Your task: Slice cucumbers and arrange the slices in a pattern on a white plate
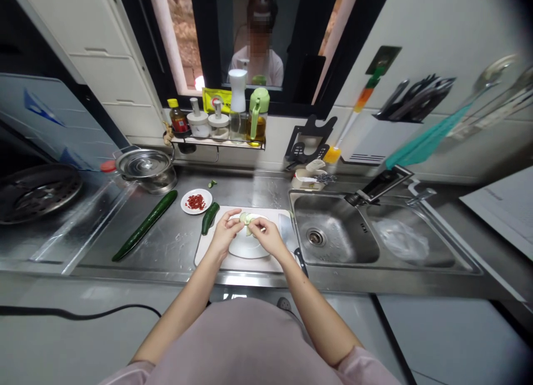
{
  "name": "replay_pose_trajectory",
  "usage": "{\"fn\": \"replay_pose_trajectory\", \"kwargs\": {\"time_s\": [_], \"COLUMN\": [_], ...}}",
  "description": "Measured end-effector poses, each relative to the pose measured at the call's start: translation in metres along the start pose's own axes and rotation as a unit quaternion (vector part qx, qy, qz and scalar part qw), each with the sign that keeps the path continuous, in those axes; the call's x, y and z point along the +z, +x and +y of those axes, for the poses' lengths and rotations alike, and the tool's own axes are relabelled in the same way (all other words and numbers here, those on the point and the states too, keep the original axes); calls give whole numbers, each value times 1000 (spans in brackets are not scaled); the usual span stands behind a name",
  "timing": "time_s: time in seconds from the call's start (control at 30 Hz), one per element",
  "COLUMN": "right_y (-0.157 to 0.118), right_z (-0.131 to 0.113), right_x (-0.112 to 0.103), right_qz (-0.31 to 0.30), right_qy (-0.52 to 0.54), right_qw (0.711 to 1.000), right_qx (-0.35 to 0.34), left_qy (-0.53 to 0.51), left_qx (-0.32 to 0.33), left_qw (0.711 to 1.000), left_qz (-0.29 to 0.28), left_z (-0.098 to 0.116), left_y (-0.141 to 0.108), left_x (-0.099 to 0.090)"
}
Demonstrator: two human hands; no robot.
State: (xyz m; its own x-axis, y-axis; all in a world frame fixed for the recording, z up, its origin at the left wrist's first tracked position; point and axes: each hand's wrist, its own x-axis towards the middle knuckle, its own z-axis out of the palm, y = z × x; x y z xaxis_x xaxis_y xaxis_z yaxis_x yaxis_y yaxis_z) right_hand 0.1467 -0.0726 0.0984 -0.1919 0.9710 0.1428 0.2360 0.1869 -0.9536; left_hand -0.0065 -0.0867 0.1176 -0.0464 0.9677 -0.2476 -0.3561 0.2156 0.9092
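Note:
My left hand (228, 228) and my right hand (265, 233) meet over a white plate (245, 249), their fingers pinching thin pale green cucumber slices (246, 218) between them. Under the plate lies a white cutting board (202, 257). A short cucumber piece (210, 218) rests at the board's left edge, left of my left hand. To the right of my right hand is a knife, its black handle (300, 261) at the board's front right corner. A small dish (196, 201) of chopped red pieces stands behind the short cucumber, and a whole cucumber (145, 225) lies farther left.
A steel pot (146, 167) stands at the back left. Small green scraps (212, 183) lie behind the dish. Bottles and jars fill a rack (220, 142) under the window. At the right is a double sink (337, 229) with a faucet (383, 185).

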Motion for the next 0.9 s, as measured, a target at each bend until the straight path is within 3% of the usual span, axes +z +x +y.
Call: {"fn": "replay_pose_trajectory", "kwargs": {"time_s": [0.63, 0.9], "right_y": [2, -3], "right_z": [-1, 11], "right_x": [-3, -3], "right_qz": [-13, -34], "right_qy": [79, 68], "right_qw": [989, 976], "right_qx": [126, 204], "left_qy": [70, 114], "left_qx": [89, 65], "left_qw": [993, 990], "left_qz": [-30, -55], "left_z": [-16, -28], "left_y": [15, 21], "left_x": [-3, -11]}}
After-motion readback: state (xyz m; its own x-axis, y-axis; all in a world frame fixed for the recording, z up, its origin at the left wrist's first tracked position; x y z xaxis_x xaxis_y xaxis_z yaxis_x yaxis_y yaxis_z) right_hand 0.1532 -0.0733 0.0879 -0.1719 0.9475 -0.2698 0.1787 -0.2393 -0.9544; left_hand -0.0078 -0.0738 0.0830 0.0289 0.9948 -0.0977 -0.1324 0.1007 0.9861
